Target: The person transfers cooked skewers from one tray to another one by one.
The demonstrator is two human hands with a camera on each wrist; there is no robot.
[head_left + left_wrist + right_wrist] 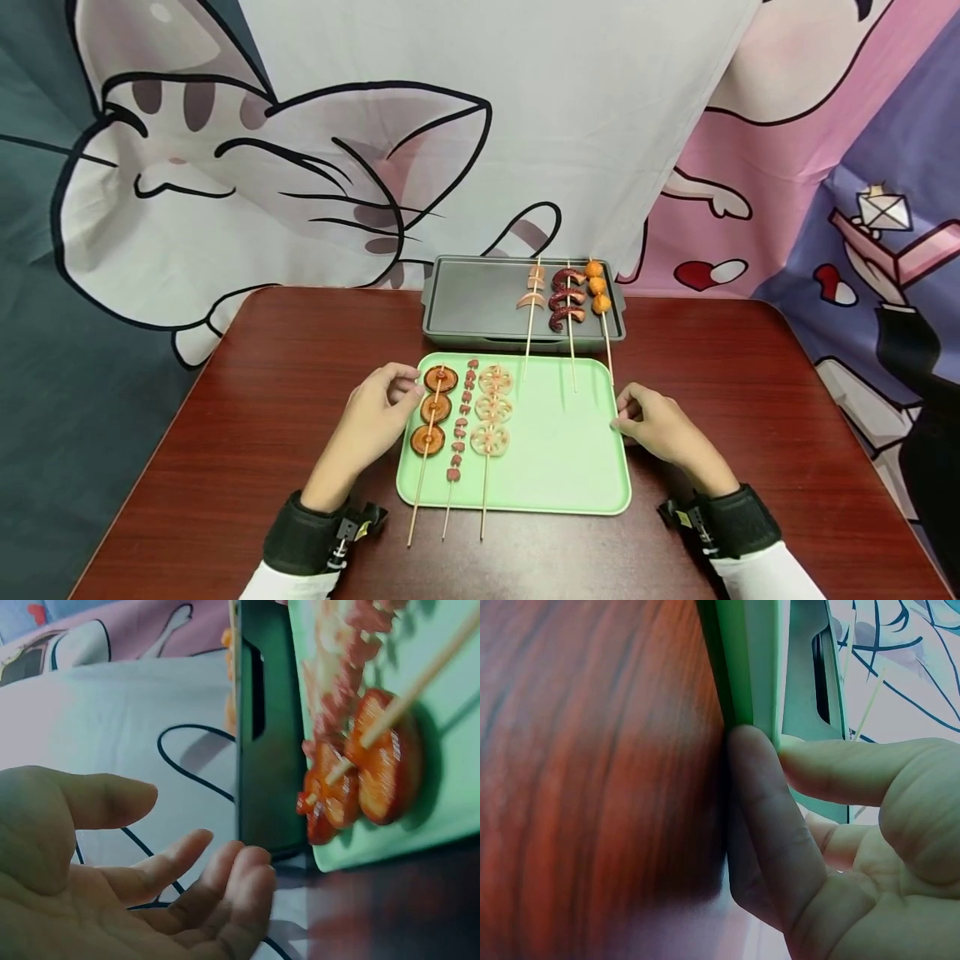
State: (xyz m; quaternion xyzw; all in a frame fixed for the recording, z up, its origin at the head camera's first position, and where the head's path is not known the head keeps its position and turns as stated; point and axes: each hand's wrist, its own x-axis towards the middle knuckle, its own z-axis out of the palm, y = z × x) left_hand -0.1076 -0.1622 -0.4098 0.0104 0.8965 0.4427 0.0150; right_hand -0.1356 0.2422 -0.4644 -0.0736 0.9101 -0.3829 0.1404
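- Cartoon cat curtain at the back, dark red wood table (247,392) in front, so a pretty cheerful setup.
- Green tray (570,467) sits near the person; grey grill pan (465,304) is just behind it, at the far side.
- Three skewers are already on the pan's right half: a pale pink one (532,292), a dark curly sausage one (566,298) and an orange ball one (598,287). Their sticks hang over the pan's near edge above the tray.
- Three more lie on the tray's left part: brown round slices (433,410), small reddish bits (461,421) and lotus root (491,408). So by my read it's about half done, three over, three left.
- Left hand (375,417) sits at the tray's left edge, right by the brown-slice skewer. In the wrist view the fingers (187,877) are loosely curled with an empty palm, gripping nothing.
- Right hand (656,421) is at the tray's right edge; the wrist view shows a finger (761,817) and thumb (840,769) pinching the rim.
- My guess is the brown-slice skewer goes next, being closest to the free hand.
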